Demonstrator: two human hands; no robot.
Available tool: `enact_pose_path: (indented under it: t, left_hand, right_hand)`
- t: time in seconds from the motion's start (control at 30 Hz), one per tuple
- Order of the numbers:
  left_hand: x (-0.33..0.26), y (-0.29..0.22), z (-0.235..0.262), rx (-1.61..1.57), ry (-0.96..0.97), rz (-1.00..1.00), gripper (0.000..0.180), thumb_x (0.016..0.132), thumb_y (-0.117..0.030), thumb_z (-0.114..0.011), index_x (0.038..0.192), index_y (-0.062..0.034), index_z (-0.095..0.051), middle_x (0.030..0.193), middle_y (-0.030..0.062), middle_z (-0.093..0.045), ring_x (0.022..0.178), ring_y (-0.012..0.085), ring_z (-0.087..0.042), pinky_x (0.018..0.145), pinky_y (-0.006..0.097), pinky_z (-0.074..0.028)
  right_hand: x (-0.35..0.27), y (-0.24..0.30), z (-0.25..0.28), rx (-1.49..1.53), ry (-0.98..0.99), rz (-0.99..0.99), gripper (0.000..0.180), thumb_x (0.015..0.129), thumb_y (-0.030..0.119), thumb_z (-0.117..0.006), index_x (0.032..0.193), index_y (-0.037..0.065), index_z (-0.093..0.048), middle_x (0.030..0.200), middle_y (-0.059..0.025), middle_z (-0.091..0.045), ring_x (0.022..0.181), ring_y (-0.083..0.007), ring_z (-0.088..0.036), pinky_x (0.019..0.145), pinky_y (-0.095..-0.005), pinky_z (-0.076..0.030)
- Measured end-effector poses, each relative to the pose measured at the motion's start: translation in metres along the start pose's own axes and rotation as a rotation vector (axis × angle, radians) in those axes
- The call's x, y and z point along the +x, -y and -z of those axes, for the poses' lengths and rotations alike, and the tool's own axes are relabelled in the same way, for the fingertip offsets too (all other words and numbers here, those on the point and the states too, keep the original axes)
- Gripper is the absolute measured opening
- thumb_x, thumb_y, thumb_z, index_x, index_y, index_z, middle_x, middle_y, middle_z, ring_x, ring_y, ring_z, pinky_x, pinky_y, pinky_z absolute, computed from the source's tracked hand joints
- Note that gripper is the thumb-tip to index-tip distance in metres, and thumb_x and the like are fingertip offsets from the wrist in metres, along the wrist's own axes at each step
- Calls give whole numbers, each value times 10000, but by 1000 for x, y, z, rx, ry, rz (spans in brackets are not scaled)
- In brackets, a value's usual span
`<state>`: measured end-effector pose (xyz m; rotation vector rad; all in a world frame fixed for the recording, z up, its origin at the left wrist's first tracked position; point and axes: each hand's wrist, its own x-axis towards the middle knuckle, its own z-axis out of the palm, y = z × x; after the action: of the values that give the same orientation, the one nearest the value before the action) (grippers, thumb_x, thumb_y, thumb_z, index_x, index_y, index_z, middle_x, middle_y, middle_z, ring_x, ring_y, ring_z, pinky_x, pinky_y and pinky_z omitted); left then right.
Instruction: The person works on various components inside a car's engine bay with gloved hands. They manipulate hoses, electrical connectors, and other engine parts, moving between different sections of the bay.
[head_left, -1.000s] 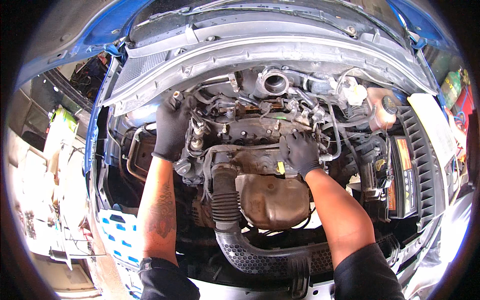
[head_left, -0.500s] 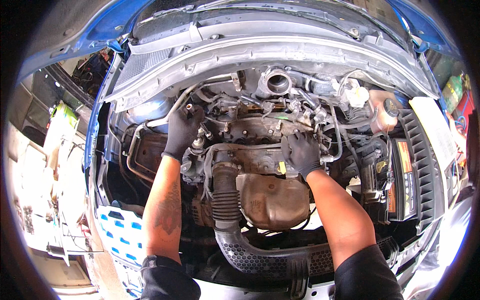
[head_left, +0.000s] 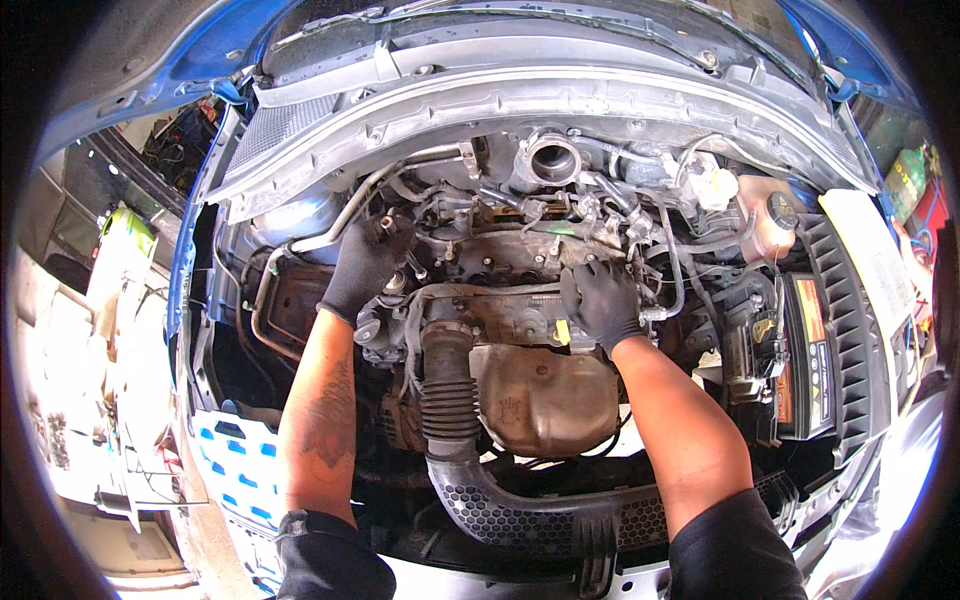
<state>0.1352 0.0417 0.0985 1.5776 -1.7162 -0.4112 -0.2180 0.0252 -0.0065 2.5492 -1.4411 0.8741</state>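
Observation:
My left hand (head_left: 366, 262), in a black glove, is closed at the left end of the engine. A small metal cylinder (head_left: 388, 223) pokes up at its fingertips; its lower part is hidden. Beside that hand stand metal fittings (head_left: 420, 274). My right hand (head_left: 603, 303), gloved too, rests with curled fingers on the right part of the engine top (head_left: 515, 258). What lies under those fingers is hidden. Just left of its wrist is the yellow dipstick handle (head_left: 561, 332).
A ribbed black intake hose (head_left: 450, 390) curves in front of the engine beside a brown heat shield (head_left: 548, 400). An open round metal port (head_left: 553, 160) faces up at the back. On the right are a coolant reservoir (head_left: 768, 228) and the battery (head_left: 806, 360). A raised blue hood (head_left: 200, 75) hangs above.
My left hand has shifted slightly right and nearer, with the small metal cylinder at its fingertips. My right hand has stayed almost in place.

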Motion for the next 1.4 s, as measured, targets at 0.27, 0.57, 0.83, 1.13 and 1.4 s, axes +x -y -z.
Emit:
enact_pose_path:
  t: [0.27, 0.57, 0.83, 1.13, 1.4]
  left_hand:
    - [4, -6, -1, 125, 31, 4, 185, 864, -165, -694, 942, 1, -684, 818, 199, -688, 758, 291, -691, 705, 373, -518]
    - [-74, -75, -42, -147, -349, -19, 252, 872, -166, -742, 1037, 12, -675, 945, 170, -705, 887, 277, -696, 802, 373, -537]
    - [-166, -123, -82, 670, 197, 15, 549, 892, -453, -630, 1288, -74, -611, 1548, 200, -350, 1428, 371, -324, 1110, 578, -310]
    - [-169, -161, -132, 435, 407, -357, 494, 907, -409, -582, 1199, -15, -639, 1285, 186, -589, 1223, 359, -506, 945, 544, -427]
    - [-179, -141, -160, -119, 81, -252, 366, 912, -224, -561, 1200, -8, -622, 1219, 218, -623, 1150, 383, -557, 957, 513, -432]
  right_hand:
    - [-2, -1, -3, -55, 33, -14, 285, 738, 224, -648, 990, 98, -614, 958, -139, -641, 885, -361, -641, 763, -485, -517]
    - [3, 2, 4, -16, 0, 32, 264, 741, 219, -703, 965, 100, -630, 907, -143, -655, 837, -376, -649, 707, -494, -519]
    - [6, -2, 6, -40, 129, 35, 252, 797, 178, -656, 1033, 93, -627, 861, -204, -662, 790, -432, -654, 653, -484, -522]
    - [150, 134, 11, 221, 230, 228, 333, 958, 348, -540, 952, 59, -705, 897, -181, -714, 828, -344, -705, 740, -446, -549]
    - [213, 212, -39, 55, 1040, 50, 491, 979, 459, -499, 878, 33, -722, 715, -149, -696, 547, -263, -634, 529, -421, -502]
